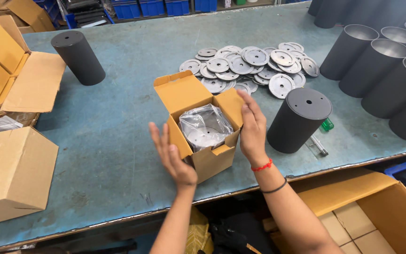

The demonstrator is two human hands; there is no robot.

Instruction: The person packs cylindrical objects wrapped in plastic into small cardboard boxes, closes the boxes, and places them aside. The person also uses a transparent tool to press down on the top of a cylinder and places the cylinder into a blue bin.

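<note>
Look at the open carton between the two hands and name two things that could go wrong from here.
1. The small open carton stands near the bench's front edge; a push from the left hand or right hand might tip it off.
2. The plastic-wrapped part fills the opening, so a flap may snag the wrapping.

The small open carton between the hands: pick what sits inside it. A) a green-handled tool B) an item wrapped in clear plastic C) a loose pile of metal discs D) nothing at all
B: the small open carton holds an item wrapped in clear plastic, shiny and crinkled, filling the opening between the raised flaps.
</note>
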